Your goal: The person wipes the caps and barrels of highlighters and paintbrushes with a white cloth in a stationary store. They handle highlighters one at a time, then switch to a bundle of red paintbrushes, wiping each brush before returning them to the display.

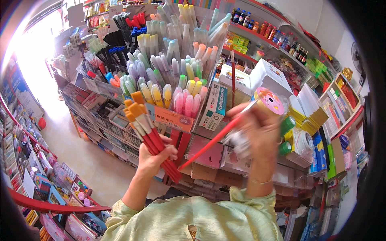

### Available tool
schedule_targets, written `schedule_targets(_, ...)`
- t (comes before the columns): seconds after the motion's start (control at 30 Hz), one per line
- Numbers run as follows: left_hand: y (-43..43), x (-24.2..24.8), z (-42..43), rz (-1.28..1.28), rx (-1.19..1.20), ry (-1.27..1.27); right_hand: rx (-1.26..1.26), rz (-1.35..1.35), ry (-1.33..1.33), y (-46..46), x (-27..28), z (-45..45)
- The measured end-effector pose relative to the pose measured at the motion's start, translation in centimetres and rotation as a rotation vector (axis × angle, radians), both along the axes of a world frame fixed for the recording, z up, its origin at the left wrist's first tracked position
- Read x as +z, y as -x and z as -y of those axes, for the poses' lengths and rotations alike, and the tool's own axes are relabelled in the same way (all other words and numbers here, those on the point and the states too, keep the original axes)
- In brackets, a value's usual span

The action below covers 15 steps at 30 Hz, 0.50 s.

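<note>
A bunch of flat paintbrushes [155,142] with red handles and orange-brown bristles is gripped in my left hand [157,156], bristles up and leaning left. My right hand [261,126], blurred, holds one more red-handled brush [211,144] at a slant, its handle end reaching down close to the bunch. Clear crinkled wrap [239,143] shows beside the right hand's palm. Just behind that hand is a pink-faced ribbon roll [270,101]. Another red-handled brush [232,72] stands upright between the pen rack and the white boxes.
A clear rack of highlighters and pens [169,69] rises in front of me. A fluorescent pen box [213,107] stands at its right. Green tape rolls [285,147] and envelopes [310,105] lie further right. Shelves of goods [45,180] line the lower left.
</note>
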State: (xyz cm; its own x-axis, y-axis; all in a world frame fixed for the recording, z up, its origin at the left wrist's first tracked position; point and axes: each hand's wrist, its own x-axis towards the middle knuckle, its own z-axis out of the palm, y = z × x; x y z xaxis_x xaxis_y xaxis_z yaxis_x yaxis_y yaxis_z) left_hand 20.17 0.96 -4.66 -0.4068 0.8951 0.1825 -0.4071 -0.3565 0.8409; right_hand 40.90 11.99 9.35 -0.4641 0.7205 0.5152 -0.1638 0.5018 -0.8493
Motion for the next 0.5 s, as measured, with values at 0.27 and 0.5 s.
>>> schedule_targets(0.27, 1.3, -1.0, 1.2, 0.225, -0.017, -0.1, -0.671, 0.172, -0.499, -3.3, 12.9, -8.4)
schedule_targets(0.5, 2.4, -2.1, 1.1, 0.415, 0.033, -0.089, -0.727, 0.42, -0.664, 0.0, 11.4, -14.2)
